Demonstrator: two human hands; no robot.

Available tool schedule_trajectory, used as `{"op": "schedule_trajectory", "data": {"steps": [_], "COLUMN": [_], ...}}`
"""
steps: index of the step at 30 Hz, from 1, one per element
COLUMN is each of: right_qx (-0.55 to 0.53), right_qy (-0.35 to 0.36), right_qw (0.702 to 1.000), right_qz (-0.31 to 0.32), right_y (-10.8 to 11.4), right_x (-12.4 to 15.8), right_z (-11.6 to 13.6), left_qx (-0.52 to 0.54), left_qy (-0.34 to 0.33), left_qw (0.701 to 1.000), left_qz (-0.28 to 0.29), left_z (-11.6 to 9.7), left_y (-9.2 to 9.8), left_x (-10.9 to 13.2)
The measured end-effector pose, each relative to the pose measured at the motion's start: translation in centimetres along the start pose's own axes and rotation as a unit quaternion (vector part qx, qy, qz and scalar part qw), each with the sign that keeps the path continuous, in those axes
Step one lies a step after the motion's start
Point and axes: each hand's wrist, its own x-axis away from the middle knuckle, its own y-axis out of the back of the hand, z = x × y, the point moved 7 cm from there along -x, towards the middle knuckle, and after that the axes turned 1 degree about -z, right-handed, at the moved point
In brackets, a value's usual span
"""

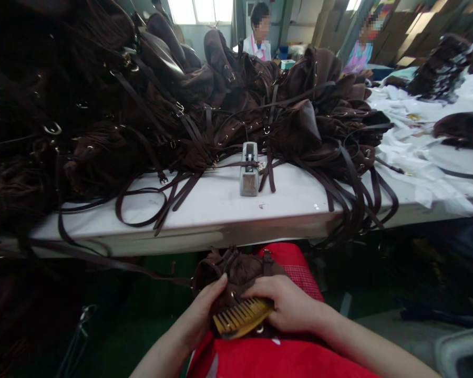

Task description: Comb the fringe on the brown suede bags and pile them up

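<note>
The half-hidden bag (246,269) seems soft and light, best held at the side, where the left hand (200,308) grips; the right hand (289,304) clasps a comb (244,318).

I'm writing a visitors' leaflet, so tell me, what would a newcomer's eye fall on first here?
Probably the huge heap of dark brown bags sprawled across the white table, some straps hanging over its front edge. Next would come the yellow comb in the right hand, bright against the brown bag in the lap, with red cloth around it.
</note>
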Motion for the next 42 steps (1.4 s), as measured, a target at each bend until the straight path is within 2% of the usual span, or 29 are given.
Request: {"op": "schedule_trajectory", "data": {"steps": [3, 6, 10, 13, 15, 17, 19, 22, 24, 26, 28, 31, 32, 33, 34, 36, 38, 40, 42], "right_qx": [0.025, 0.042, 0.041, 0.004, -0.057, -0.116, -0.151, -0.194, -0.199, -0.159, -0.102, -0.075, -0.079, -0.082, -0.079, -0.054, -0.008, 0.053, 0.127], "right_qy": [0.029, 0.028, 0.019, 0.008, 0.011, -0.005, -0.046, -0.119, -0.147, -0.144, -0.123, -0.087, -0.071, -0.053, -0.036, -0.013, -0.017, -0.026, -0.005], "right_qw": [0.999, 0.999, 0.998, 0.997, 0.995, 0.991, 0.987, 0.972, 0.961, 0.962, 0.969, 0.981, 0.985, 0.989, 0.992, 0.996, 0.998, 0.997, 0.992], "right_qz": [0.015, 0.015, 0.048, 0.079, 0.082, 0.058, 0.019, -0.058, -0.123, -0.169, -0.186, -0.155, -0.135, -0.115, -0.097, -0.075, -0.064, -0.050, -0.016], "right_y": [-0.8, -1.0, -1.6, -1.6, -1.0, 0.2, 1.4, 3.0, 4.4, 5.8, 6.7, 6.1, 5.5, 4.7, 4.0, 2.9, 2.2, 2.0, 1.7], "right_x": [-0.2, -0.4, -0.2, 0.1, 0.4, 0.6, 0.7, 0.9, 1.1, 1.0, 0.5, -0.6, -1.1, -1.4, -1.7, -2.2, -2.4, -2.6, -2.9], "right_z": [1.2, 1.7, 1.7, 1.8, 2.0, 1.7, 0.3, -3.3, -5.6, -6.9, -7.0, -5.9, -5.3, -4.6, -3.9, -2.7, -1.9, -1.1, 0.1], "left_qx": [-0.020, -0.041, -0.081, -0.191, -0.267, -0.332, -0.403, -0.504, -0.533, -0.519, -0.467, -0.298, -0.222, -0.151, -0.091, -0.029, -0.038, -0.075, -0.121], "left_qy": [-0.030, -0.065, -0.148, -0.212, -0.230, -0.245, -0.249, -0.251, -0.251, -0.234, -0.193, -0.121, -0.098, -0.074, -0.053, -0.024, -0.035, -0.077, -0.116], "left_qw": [0.997, 0.993, 0.975, 0.946, 0.924, 0.899, 0.874, 0.826, 0.808, 0.822, 0.862, 0.935, 0.957, 0.976, 0.990, 0.999, 0.998, 0.993, 0.984], "left_qz": [-0.065, -0.094, -0.148, -0.152, -0.150, -0.145, -0.111, -0.023, 0.010, 0.018, 0.044, 0.151, 0.158, 0.140, 0.099, 0.003, -0.044, -0.058, -0.063], "left_z": [0.1, -1.1, -5.4, -8.5, -9.2, -8.9, -7.5, -4.8, -3.7, -3.5, -3.2, -2.0, -1.5, -0.9, -0.3, 0.9, 1.1, 0.1, -1.3], "left_y": [0.1, 0.7, 3.8, 5.7, 6.4, 6.3, 5.2, 2.6, 1.7, 1.9, 2.5, 2.4, 2.4, 2.5, 2.7, 3.0, 2.4, 1.7, 1.3], "left_x": [-0.8, -0.7, 1.0, 2.6, 3.4, 3.7, 3.4, 3.1, 3.3, 3.7, 3.9, 4.0, 3.8, 3.4, 2.9, 2.0, 1.5, 1.4, 1.6]}}
